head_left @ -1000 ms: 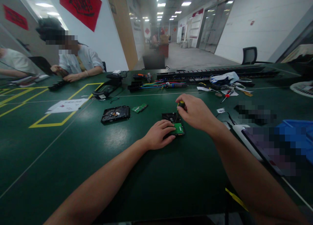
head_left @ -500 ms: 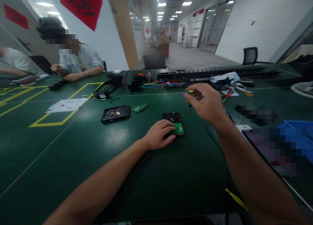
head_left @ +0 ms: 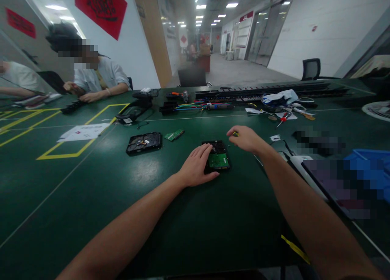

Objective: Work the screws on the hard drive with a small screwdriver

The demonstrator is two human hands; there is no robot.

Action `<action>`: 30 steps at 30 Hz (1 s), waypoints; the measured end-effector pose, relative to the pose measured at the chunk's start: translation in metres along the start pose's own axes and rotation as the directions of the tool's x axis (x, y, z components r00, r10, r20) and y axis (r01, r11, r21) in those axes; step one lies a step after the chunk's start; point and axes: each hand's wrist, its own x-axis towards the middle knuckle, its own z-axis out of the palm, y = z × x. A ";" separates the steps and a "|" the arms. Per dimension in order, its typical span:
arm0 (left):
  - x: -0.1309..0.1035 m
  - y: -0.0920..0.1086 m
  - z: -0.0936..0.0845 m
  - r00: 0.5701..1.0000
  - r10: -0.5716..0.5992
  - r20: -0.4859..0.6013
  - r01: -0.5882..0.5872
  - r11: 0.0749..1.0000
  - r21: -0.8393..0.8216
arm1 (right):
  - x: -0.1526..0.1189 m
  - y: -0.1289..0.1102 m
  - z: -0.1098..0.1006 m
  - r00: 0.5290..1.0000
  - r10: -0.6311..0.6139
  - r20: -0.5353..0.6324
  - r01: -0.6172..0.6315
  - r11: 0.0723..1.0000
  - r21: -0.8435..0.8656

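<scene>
My left hand (head_left: 196, 166) lies with its fingers stretched out along the left side of a black hard drive (head_left: 217, 146). A green circuit board (head_left: 219, 161) covers the near half of that drive. Just past the drive's right far corner, above the table, my right hand (head_left: 243, 138) is closed around a small screwdriver (head_left: 235, 133). Only the yellow part of its handle shows between the fingers; the rest is hidden. Farther left on the table are a second hard drive (head_left: 144, 142) and a loose green circuit board (head_left: 174, 134).
Cables and tools (head_left: 204, 106) lie across the far side. A red-handled screwdriver (head_left: 284, 116) is at the right, with a laptop-like device (head_left: 317, 182) and a blue bin (head_left: 370, 162) nearer. A printed sheet (head_left: 83, 132) lies left. A co-worker (head_left: 100, 77) sits at the far left.
My right hand has come down and slightly left with the screwdriver, toward the hard drive. The left hand's fingers have shifted back off the circuit board, which shows more fully.
</scene>
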 end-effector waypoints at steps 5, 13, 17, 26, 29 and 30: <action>0.000 -0.001 0.003 0.999 -0.041 0.004 0.041 0.999 0.019 | 0.002 -0.001 0.014 0.979 0.059 0.196 -0.053 0.998 -0.035; 0.000 -0.001 0.004 0.999 -0.039 0.006 0.039 0.999 0.031 | 0.002 -0.003 0.023 0.932 0.084 0.354 -0.075 0.996 -0.039; 0.000 -0.001 0.004 0.999 -0.040 0.008 0.039 0.998 0.047 | 0.002 -0.002 0.025 0.924 0.076 0.375 -0.076 0.997 -0.014; 0.000 0.004 0.001 0.998 -0.056 0.021 0.054 0.995 0.086 | 0.000 -0.001 0.025 0.926 0.073 0.370 -0.106 0.992 0.070; 0.000 0.005 -0.001 0.998 -0.065 0.026 0.062 0.993 0.100 | 0.000 0.000 0.025 0.926 0.072 0.370 -0.116 0.988 0.097; 0.000 0.005 -0.001 0.997 -0.067 0.028 0.064 0.993 0.102 | 0.000 0.000 0.025 0.926 0.074 0.370 -0.120 0.987 0.105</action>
